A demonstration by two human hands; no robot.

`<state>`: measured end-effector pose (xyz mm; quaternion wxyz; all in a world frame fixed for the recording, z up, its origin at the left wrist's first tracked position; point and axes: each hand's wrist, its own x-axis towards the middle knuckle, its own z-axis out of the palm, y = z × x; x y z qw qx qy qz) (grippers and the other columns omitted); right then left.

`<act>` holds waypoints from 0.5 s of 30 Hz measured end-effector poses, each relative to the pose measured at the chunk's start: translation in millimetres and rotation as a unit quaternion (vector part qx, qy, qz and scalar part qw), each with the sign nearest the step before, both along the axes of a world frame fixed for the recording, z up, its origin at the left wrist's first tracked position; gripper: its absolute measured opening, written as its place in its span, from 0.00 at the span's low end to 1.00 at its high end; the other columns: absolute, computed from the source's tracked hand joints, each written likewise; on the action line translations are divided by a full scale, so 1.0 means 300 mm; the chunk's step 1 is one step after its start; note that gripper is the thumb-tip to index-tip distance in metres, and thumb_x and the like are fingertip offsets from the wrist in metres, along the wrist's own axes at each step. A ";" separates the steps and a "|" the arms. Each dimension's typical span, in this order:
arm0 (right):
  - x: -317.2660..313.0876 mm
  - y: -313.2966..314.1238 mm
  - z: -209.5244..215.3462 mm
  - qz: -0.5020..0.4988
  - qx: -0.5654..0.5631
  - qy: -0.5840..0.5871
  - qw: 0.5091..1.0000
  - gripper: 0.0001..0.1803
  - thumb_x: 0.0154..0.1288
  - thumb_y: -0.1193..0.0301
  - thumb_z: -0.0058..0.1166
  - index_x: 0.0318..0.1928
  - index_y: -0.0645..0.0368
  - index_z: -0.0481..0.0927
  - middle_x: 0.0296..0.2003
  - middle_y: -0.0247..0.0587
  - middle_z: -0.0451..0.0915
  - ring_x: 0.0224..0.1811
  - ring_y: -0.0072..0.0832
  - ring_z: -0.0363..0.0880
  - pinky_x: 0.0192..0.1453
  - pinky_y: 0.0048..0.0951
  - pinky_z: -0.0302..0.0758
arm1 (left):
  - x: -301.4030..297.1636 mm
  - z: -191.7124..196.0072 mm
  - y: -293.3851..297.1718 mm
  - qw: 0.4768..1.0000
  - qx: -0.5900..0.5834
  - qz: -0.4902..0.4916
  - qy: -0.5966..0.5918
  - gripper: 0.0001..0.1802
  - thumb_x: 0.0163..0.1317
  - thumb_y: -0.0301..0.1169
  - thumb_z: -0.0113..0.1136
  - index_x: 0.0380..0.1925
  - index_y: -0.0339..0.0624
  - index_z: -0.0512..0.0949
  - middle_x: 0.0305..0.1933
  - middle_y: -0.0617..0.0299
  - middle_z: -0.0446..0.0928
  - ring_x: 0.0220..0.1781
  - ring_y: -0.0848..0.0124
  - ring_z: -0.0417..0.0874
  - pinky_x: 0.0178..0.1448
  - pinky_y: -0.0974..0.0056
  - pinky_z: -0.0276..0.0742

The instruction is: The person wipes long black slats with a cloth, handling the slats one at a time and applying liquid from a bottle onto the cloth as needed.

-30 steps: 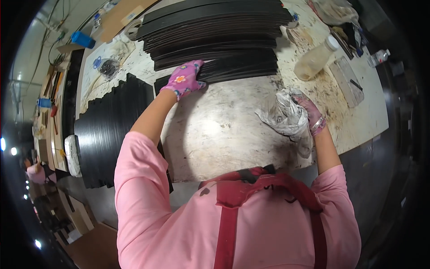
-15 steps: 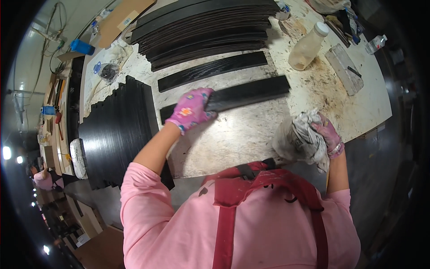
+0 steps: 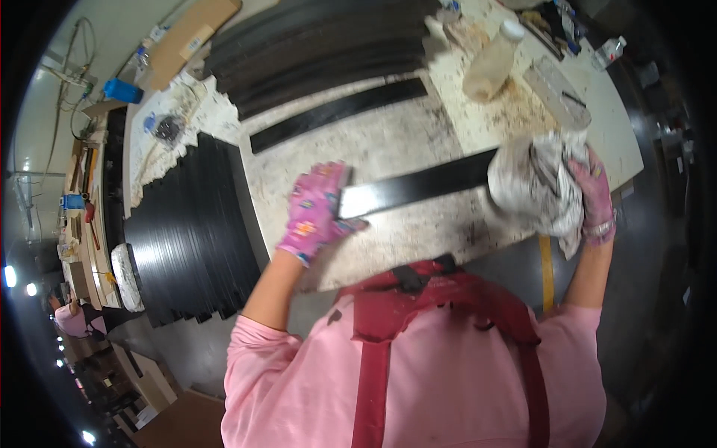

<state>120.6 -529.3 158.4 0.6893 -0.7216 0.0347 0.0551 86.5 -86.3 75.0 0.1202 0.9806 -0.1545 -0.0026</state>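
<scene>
A flat black board [image 3: 418,184] lies across the worktable in front of me, its upper face shiny towards the left end. My left hand [image 3: 315,210], in a pink flowered glove, grips that left end, with the thumb along the near edge and fingers over the far side. In my gloved right hand [image 3: 595,196] is a bunched white-grey rag [image 3: 534,183]. The rag covers the board's right end, hiding it. Beyond lies a second black board [image 3: 340,114], untouched and roughly parallel.
Black boards are stacked at the back [image 3: 314,52], and another black stack [image 3: 190,231] stands left. A cloudy bottle [image 3: 489,71] and a whitish block [image 3: 556,93] sit at the back right of the table [image 3: 612,142]. Another person [image 3: 72,319] is far left.
The board has shifted right and towards me with my left hand on it. My right hand has brought the rag up and right, onto the board's right end.
</scene>
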 end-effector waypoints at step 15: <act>-0.041 0.873 -0.477 0.324 -0.413 -0.350 0.776 0.13 0.67 0.69 0.45 0.49 0.58 0.73 0.32 0.44 0.79 0.30 0.35 0.81 0.31 0.35 0.79 | -0.061 -0.132 0.125 0.959 -0.217 0.075 0.165 0.33 0.50 0.44 0.70 0.55 0.42 0.72 0.49 0.48 0.76 0.52 0.53 0.77 0.57 0.55 0.73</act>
